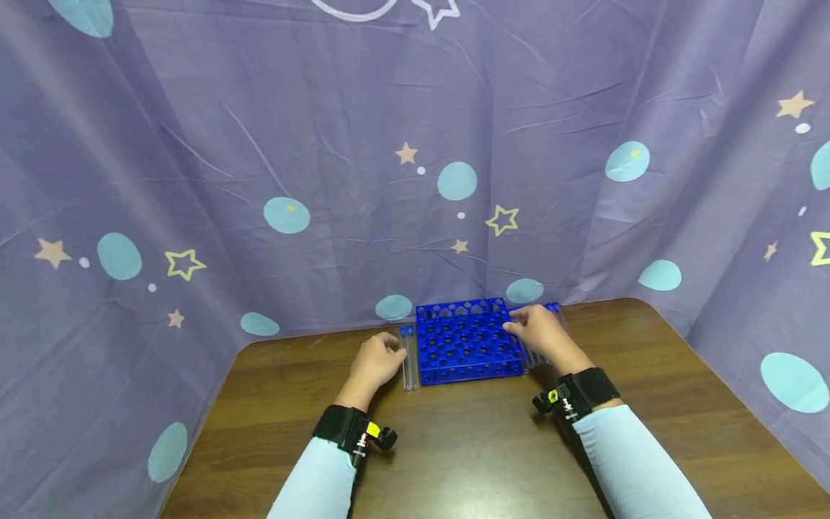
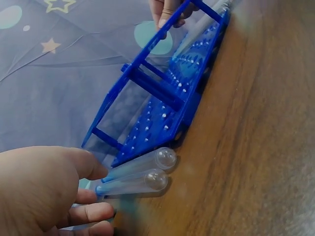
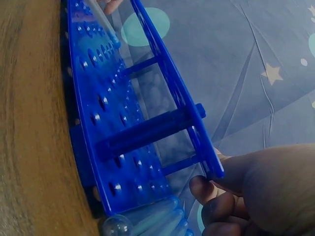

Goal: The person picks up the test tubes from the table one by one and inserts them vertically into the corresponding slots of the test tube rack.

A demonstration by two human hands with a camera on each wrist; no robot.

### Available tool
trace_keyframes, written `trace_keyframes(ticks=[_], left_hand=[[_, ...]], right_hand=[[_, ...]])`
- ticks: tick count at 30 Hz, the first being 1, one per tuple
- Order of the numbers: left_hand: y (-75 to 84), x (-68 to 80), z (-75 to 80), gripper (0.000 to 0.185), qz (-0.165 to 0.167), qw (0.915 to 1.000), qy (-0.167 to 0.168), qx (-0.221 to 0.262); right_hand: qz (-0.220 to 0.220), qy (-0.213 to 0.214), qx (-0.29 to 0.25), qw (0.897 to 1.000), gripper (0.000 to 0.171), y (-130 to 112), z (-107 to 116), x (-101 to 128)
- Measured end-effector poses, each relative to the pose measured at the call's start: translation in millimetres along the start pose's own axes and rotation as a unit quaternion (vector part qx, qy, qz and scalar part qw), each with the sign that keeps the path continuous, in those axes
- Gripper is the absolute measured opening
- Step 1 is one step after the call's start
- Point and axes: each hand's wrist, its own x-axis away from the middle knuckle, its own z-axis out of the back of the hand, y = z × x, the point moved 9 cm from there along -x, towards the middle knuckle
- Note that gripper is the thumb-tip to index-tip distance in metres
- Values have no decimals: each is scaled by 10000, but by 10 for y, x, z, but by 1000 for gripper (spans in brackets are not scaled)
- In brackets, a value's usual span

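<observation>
A blue test tube rack (image 1: 470, 342) stands on the table near the curtain. My right hand (image 1: 540, 333) is at its right edge. In the right wrist view, the thumb and fingers (image 3: 216, 206) pinch the corner of the rack's upper plate; the fingertips are partly hidden. Two clear test tubes (image 1: 410, 367) with blue caps lie along the rack's left side. Close by them is my left hand (image 1: 377, 360), thumb and fingers apart around the cap ends; whether they touch is unclear. More capped tubes (image 1: 534, 359) lie right of the rack, partly under my right hand.
The wooden table (image 1: 454, 447) reaches back to a purple curtain (image 1: 357, 144) that hangs behind and on both sides. A black strap with a small camera (image 1: 586, 391) sits on each wrist.
</observation>
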Motion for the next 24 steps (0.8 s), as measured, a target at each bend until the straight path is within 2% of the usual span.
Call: trace_keyframes(ticks=[7, 12, 19, 24], left_hand=[[27, 1, -31, 42, -108, 9997, 124, -162], [41, -4, -49, 39, -12, 9994, 105, -341], [70, -60, -54, 39, -62, 9973, 182, -703], [81, -67, -40, 37, -44, 9979, 256, -597]], right_hand=[[143, 28, 49, 9999, 43, -9, 22, 9], [210, 61, 34, 9998, 42, -33, 33, 9], [185, 62, -22, 9998, 43, -55, 16, 9], [196, 71, -34, 9998, 44, -48, 14, 18]])
